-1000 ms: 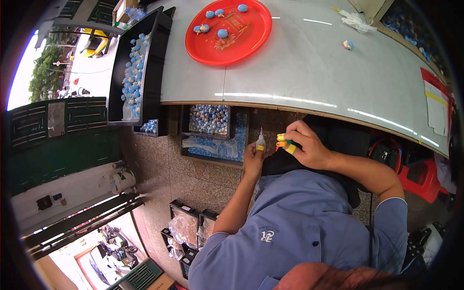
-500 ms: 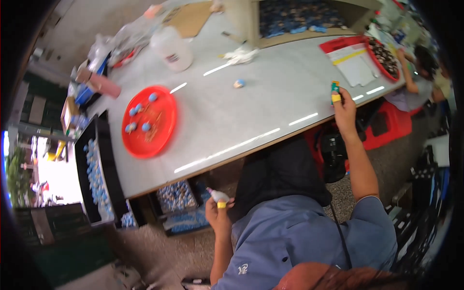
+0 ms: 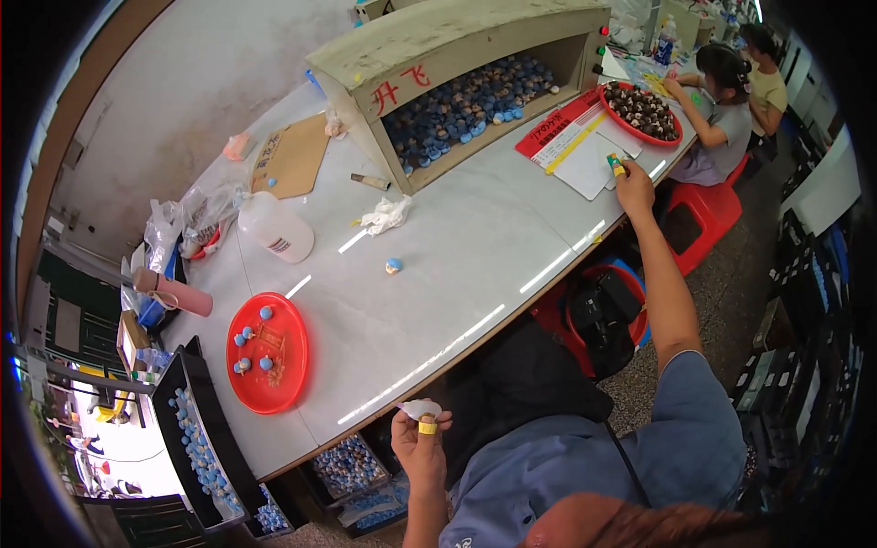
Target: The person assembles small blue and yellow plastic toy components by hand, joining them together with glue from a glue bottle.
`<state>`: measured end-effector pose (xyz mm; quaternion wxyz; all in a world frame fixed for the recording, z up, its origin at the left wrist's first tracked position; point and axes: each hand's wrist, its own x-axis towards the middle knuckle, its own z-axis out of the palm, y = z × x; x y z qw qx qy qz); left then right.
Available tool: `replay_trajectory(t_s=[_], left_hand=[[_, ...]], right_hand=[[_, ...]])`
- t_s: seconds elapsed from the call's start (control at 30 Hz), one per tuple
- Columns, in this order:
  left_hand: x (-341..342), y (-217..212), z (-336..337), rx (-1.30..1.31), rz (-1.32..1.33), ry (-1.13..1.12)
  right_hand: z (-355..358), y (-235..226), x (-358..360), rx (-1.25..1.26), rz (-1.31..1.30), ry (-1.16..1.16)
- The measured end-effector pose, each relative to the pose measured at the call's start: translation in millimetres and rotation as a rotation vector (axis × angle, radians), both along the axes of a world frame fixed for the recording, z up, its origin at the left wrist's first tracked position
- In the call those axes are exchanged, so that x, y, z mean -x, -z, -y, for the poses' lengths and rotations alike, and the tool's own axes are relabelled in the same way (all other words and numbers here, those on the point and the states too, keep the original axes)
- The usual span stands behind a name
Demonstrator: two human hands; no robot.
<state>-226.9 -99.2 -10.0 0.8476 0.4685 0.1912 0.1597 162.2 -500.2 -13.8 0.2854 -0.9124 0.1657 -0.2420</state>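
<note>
My left hand (image 3: 422,457), a yellow band round one digit, is closed on a small white rounded piece with a pale purple tip (image 3: 420,408), just off the table's near edge. My right hand (image 3: 637,192) reaches out to the right, pinching a small green piece (image 3: 614,163) close to white papers (image 3: 586,164); yellow shows at its fingertips too. Between the hands and farther in, a single small blue-and-beige ball (image 3: 394,265) lies on the grey table (image 3: 365,315). A round red tray (image 3: 294,365) at left holds several similar blue pieces.
A beige open-fronted box (image 3: 457,41) full of blue pieces stands at the back. Nearby are a white jug (image 3: 274,228), crumpled tissue (image 3: 385,216) and a pink bottle (image 3: 178,292). At far right, a red basket (image 3: 678,139) of dark pieces sits by two people.
The view has swung, bringing more of the box and the co-workers in. My right hand now appears closer to the papers, my left nearer the table edge. Both keep their small pieces.
</note>
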Motion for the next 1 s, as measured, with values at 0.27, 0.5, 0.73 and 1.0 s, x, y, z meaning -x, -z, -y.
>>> replay_trajectory(t_s=[0.27, 0.5, 0.73, 1.0], left_hand=[[-43, -15, 10, -0.072, -0.115, 0.033], [-124, -34, 19, -0.123, -0.114, 0.154], [-175, -35, 23, -0.233, -0.057, 0.126], [-201, -60, -35, -1.703, 0.112, 0.034]], right_hand=[[-23, -8, 3, 0.335, 0.606, -0.040], [-197, -55, 122, -0.587, 0.060, -1.190], [-258, -28, 135, -0.966, -0.374, -1.171], [-245, -18, 113, -1.035, -0.303, -1.004]])
